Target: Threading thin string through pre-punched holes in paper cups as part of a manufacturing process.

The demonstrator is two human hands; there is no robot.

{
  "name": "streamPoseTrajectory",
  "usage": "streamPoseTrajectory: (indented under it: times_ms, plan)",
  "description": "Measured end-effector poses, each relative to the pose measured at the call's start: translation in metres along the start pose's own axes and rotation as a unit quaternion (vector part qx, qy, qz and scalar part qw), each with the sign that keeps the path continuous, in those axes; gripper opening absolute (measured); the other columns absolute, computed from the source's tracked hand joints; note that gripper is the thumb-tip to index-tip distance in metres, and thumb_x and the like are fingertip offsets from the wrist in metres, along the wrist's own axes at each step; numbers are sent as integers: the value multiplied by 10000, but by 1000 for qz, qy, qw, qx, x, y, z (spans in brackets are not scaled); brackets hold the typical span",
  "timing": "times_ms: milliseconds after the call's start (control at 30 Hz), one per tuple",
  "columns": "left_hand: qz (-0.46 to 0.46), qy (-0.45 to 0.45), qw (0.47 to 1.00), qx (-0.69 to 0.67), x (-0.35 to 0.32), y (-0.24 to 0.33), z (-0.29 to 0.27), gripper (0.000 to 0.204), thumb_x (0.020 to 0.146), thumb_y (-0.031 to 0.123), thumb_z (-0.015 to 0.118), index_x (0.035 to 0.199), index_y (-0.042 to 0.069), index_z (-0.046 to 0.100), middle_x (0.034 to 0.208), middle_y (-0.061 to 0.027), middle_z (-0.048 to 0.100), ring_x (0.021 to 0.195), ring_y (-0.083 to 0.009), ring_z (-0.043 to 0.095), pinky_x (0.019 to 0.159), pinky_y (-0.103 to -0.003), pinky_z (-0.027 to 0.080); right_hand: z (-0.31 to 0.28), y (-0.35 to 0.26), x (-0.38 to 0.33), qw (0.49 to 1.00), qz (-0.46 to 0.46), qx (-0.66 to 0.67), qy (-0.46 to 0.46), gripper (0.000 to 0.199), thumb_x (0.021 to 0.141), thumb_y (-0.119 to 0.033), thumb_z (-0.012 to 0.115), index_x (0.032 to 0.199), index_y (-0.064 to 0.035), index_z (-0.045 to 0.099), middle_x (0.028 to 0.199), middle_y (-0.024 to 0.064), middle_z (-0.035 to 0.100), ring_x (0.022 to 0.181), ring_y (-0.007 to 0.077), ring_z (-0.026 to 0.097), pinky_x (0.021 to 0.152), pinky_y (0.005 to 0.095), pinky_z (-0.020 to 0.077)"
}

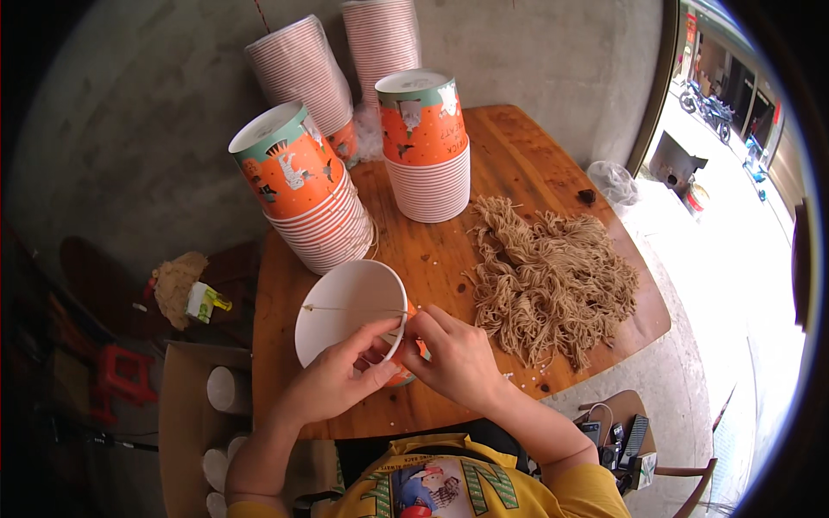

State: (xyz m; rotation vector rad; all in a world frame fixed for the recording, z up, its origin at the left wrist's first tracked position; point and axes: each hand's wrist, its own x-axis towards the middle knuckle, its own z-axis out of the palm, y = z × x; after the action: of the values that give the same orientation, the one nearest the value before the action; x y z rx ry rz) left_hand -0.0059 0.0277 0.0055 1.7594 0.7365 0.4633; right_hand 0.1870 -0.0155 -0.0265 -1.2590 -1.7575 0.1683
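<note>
A paper bucket (324,341), white inside and orange outside, lies tilted at the table's near edge with its mouth toward the left. A thin tan cord (358,309) stretches across its mouth, with a knot near the far side of the rim. My left hand (341,375) grips the near rim, some fingers inside and the thumb by the edge. At that same rim my right hand (456,358) is closed in a pinch at the cord's end; its fingertips are partly hidden. To the right lies a heap of loose tan cords (557,285).
Two upside-down stacks of orange paper buckets (302,186) stand beyond on the wooden table (509,142). Taller plastic-wrapped stacks (298,69) rise at the wall. A cardboard box (186,406) with white buckets stands lower left, near a red stool (125,380). A chair (630,410) holds small devices at lower right.
</note>
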Motion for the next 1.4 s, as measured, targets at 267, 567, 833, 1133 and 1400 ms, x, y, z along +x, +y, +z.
streamPoseTrajectory:
  times_ms: [267, 567, 833, 1133, 1400]
  plan:
    - [2, 39, 994, 98, 31, -2, 20, 69, 945, 75, 537, 934, 10, 515, 740, -42, 603, 653, -108, 573, 596, -279, 475, -4, 15, -19, 999, 38, 19, -7, 170, 794, -118, 679, 836, -70, 521, 711, 78, 538, 594, 278, 602, 506, 392, 496]
    - [-5, 53, 997, 49, 42, -16, 20, 84, 909, 85, 578, 920, 12, 539, 910, -32, 625, 779, -87, 578, 735, -250, 487, -39, 44, -23, 979, -92, -183, -3, 193, 761, -96, 688, 938, -107, 613, 902, 57, 514, 874, 248, 516, 759, 353, 450]
    - [-60, 45, 978, -197, 57, -13, 20, 66, 914, 58, 537, 892, 39, 477, 1002, -115, 626, 886, -145, 600, 789, -292, 515, -46, 46, -12, 968, 194, -75, -142, 150, 848, -62, 632, 991, -77, 590, 982, 32, 618, 878, 179, 602, 749, 278, 488]
    - [-110, 35, 951, -287, 77, -11, 29, 115, 953, 125, 557, 1005, 35, 509, 916, -64, 599, 816, -116, 590, 750, -267, 512, -42, 43, 4, 910, 149, 385, -41, 158, 958, -105, 557, 1067, -17, 630, 1082, 85, 642, 1020, 153, 574, 875, 290, 463]
    - [-56, 0, 956, -290, 83, -10, 35, 134, 952, 148, 590, 1011, 29, 573, 860, -15, 557, 762, -100, 544, 761, -266, 474, -62, 47, 27, 959, -42, 229, -163, 451, 1020, -364, 405, 1141, 2, 639, 1185, 135, 638, 1284, 345, 469, 1057, 444, 359]
